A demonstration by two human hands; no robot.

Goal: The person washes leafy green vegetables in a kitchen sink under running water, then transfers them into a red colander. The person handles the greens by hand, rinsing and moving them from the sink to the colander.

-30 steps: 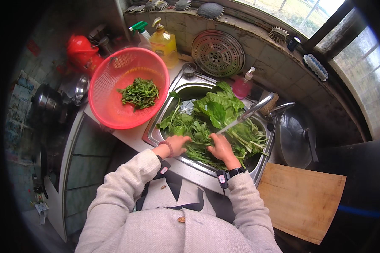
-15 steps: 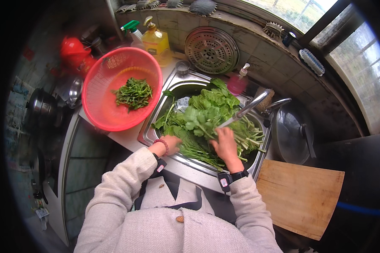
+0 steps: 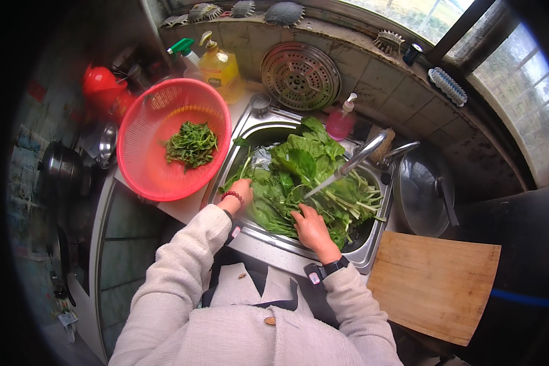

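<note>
A steel sink [image 3: 372, 244] is heaped with leafy greens [image 3: 293, 161], their pale stems lying toward the right. At the left side of the heap, my left hand [image 3: 242, 191] has its fingers curled into the leaves, and the tips are partly hidden. My right hand [image 3: 314, 230] rests on the near part of the heap, its fingers apart and touching leaves. From the faucet [image 3: 363, 152], a stream of water falls onto the greens just beyond my right hand. Left of the sink stands a red plastic colander [image 3: 134, 140] with a small bunch of greens [image 3: 192, 145] inside.
A wooden cutting board [image 3: 433, 287] lies right of the sink, near a clear pot lid [image 3: 421, 195]. Behind stand a yellow pump bottle [image 3: 221, 70], a pink soap bottle [image 3: 340, 123] and a round perforated steamer plate [image 3: 301, 76].
The greens my right hand had raised now lie lower in the heap, and that hand has moved left and nearer. My left hand has shifted slightly farther away along the sink's left side.
</note>
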